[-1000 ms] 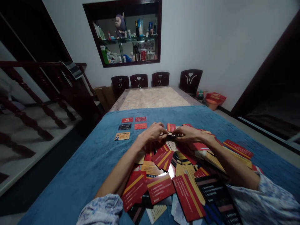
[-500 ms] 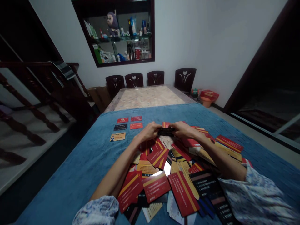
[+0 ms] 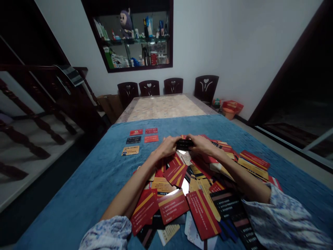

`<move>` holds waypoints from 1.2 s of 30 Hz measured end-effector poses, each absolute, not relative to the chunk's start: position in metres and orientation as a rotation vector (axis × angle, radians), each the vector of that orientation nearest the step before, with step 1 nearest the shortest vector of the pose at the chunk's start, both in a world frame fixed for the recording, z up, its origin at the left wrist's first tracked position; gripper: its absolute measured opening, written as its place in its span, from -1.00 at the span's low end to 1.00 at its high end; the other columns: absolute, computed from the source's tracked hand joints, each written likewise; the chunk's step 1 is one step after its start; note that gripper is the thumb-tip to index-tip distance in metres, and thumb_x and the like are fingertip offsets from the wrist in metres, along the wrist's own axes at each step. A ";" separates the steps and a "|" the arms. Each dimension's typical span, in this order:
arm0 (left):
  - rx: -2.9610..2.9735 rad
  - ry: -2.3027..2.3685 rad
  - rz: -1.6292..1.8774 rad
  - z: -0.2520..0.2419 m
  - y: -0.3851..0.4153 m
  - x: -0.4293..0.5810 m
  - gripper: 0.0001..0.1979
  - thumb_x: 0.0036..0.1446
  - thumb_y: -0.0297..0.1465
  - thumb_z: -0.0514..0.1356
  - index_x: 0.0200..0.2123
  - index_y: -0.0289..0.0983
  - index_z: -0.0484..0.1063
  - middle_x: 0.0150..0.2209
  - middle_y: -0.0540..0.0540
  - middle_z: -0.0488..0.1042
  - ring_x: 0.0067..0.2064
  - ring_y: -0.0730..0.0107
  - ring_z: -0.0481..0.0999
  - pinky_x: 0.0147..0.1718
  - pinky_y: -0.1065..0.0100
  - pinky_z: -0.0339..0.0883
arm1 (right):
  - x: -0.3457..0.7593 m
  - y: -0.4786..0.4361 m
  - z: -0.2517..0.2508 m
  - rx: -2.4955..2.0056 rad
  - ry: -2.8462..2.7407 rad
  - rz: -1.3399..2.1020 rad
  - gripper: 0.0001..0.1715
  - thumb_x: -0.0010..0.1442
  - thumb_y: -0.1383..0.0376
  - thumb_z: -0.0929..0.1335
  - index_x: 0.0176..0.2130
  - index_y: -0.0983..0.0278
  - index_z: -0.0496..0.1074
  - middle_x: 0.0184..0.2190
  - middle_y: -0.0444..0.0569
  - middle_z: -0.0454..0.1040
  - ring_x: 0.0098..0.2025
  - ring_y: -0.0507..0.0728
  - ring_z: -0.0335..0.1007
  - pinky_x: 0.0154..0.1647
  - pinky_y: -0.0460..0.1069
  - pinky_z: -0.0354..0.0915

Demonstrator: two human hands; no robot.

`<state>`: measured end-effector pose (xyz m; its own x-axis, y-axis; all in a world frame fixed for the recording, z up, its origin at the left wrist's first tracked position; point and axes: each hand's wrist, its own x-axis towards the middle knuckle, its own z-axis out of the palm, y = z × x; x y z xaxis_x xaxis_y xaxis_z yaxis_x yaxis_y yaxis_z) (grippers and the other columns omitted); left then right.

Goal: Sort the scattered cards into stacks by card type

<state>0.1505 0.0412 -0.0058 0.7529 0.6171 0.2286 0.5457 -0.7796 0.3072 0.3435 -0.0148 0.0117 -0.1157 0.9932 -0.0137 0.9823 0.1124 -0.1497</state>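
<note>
Between my two hands is a black card (image 3: 184,144), held up over the far side of a card pile; it may be more than one card. My left hand (image 3: 168,146) grips its left end, and my right hand (image 3: 199,143) grips its right end. Beneath my hands and forearms spreads a loose heap of red cards (image 3: 173,206), black cards (image 3: 227,203) and yellow cards (image 3: 204,187), many overlapping. Left of the heap, several single cards lie apart in two columns, among them a yellow card (image 3: 130,150) and a black card (image 3: 133,140).
A blue cloth (image 3: 104,177) covers the near part of the long table (image 3: 166,106). Dark chairs (image 3: 173,86) stand at its far end. On the left runs a wooden stair railing (image 3: 28,107). A wall cabinet (image 3: 140,67) holds bottles and a plush toy.
Both hands keep hold of the black card, which is tilted a little differently and shows more of its face. The card heap and the laid-out cards look unchanged.
</note>
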 end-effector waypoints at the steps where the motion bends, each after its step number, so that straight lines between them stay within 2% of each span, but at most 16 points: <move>1: 2.732 0.930 0.469 -0.005 0.041 0.151 -0.43 0.07 -0.59 0.02 0.15 -0.15 0.39 -0.01 -0.11 0.57 -0.04 0.19 0.53 0.00 0.22 0.35 | 0.343 -0.016 0.013 -2.015 -2.267 0.192 -0.52 0.09 0.35 0.33 0.04 0.25 0.32 -0.12 0.10 0.56 -0.15 0.19 0.48 -0.32 -0.08 0.16; 4: 2.714 0.964 0.490 -0.004 0.040 0.151 -0.43 0.09 -0.59 0.02 0.18 -0.17 0.33 0.00 -0.13 0.56 -0.03 0.20 0.53 -0.01 0.22 0.35 | 0.340 -0.020 0.015 -1.986 -2.240 0.216 -0.46 0.04 0.31 0.38 0.03 0.29 0.27 -0.10 0.13 0.53 -0.16 0.19 0.45 -0.34 -0.08 0.15; 8: 2.635 1.019 0.543 -0.004 0.042 0.152 -0.53 0.11 -0.56 0.03 0.10 -0.25 0.33 -0.13 -0.14 0.58 -0.12 0.22 0.55 -0.08 0.26 0.38 | 0.337 -0.022 0.015 -1.976 -2.214 0.194 -0.39 0.01 0.33 0.40 0.05 0.32 0.22 -0.07 0.15 0.48 -0.16 0.19 0.43 -0.33 -0.07 0.14; 14: 2.553 1.023 0.615 0.000 0.046 0.150 -0.55 0.08 -0.56 0.06 0.06 -0.25 0.35 -0.23 -0.09 0.57 -0.22 0.28 0.54 -0.14 0.31 0.39 | 0.335 -0.022 0.014 -1.941 -2.186 0.092 -0.47 0.10 0.26 0.38 0.05 0.30 0.23 -0.07 0.14 0.43 -0.15 0.19 0.40 -0.34 -0.07 0.13; 22: 2.631 0.980 0.524 0.003 0.051 0.143 -0.47 -0.01 -0.46 0.20 0.10 -0.27 0.34 0.00 -0.19 0.48 0.04 0.11 0.43 0.05 0.13 0.33 | 0.332 -0.026 0.022 -1.982 -2.211 -0.105 -0.51 0.14 0.29 0.38 0.08 0.24 0.35 -0.01 0.14 0.35 -0.05 0.23 0.36 -0.30 -0.05 0.21; 29: 2.728 1.063 0.378 0.016 0.044 0.135 -0.49 0.02 -0.41 0.23 0.10 -0.21 0.34 -0.03 -0.15 0.37 0.06 0.09 0.34 0.06 0.12 0.31 | 0.330 -0.028 0.022 -1.922 -2.275 -0.164 -0.52 0.16 0.20 0.40 0.07 0.25 0.41 0.01 0.13 0.37 -0.02 0.24 0.31 -0.26 -0.02 0.25; 36: 2.785 1.132 0.169 0.032 0.034 0.124 -0.53 0.08 -0.37 0.22 0.09 -0.21 0.34 0.05 -0.18 0.31 0.12 0.05 0.28 0.05 0.08 0.29 | 0.325 -0.023 0.020 -1.836 -2.316 -0.188 -0.56 0.17 0.15 0.40 0.02 0.24 0.44 -0.03 0.12 0.41 -0.02 0.25 0.30 -0.24 0.00 0.27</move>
